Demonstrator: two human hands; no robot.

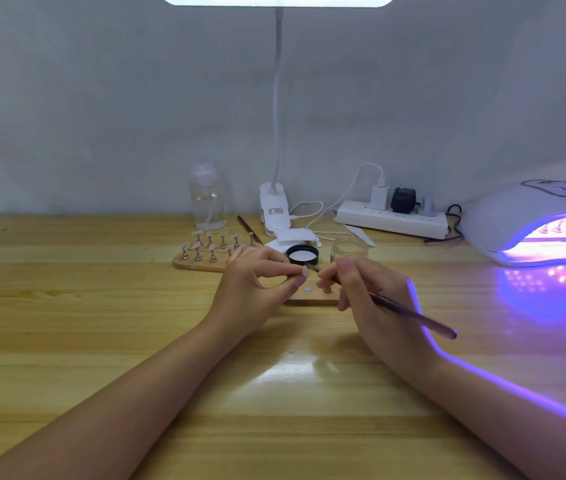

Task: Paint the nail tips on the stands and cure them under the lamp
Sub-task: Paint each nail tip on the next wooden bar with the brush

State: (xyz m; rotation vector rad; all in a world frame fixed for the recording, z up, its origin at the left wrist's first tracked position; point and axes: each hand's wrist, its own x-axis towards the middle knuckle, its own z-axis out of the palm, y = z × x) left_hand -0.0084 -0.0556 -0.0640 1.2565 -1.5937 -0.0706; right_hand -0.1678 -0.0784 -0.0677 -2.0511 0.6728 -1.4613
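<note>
My left hand (pixel 253 285) pinches a small nail tip on a stand (pixel 305 271) between thumb and fingers, just above a small wooden base (pixel 312 298) with a round metal disc. My right hand (pixel 368 289) grips a thin dark brush (pixel 416 315), its bristle end pointing at the nail tip and its handle running back to the right. Behind my left hand a longer wooden base (pixel 194 263) carries several metal stands with nail tips (pixel 210 242). The curing lamp (pixel 534 223) glows purple at the right edge of the table.
A black lid (pixel 303 255) and a small glass jar (pixel 349 249) sit just beyond my hands. A clear bottle (pixel 207 199), a clip desk lamp (pixel 274 209), a second brush (pixel 248 228) and a white power strip (pixel 392 220) with cables line the wall.
</note>
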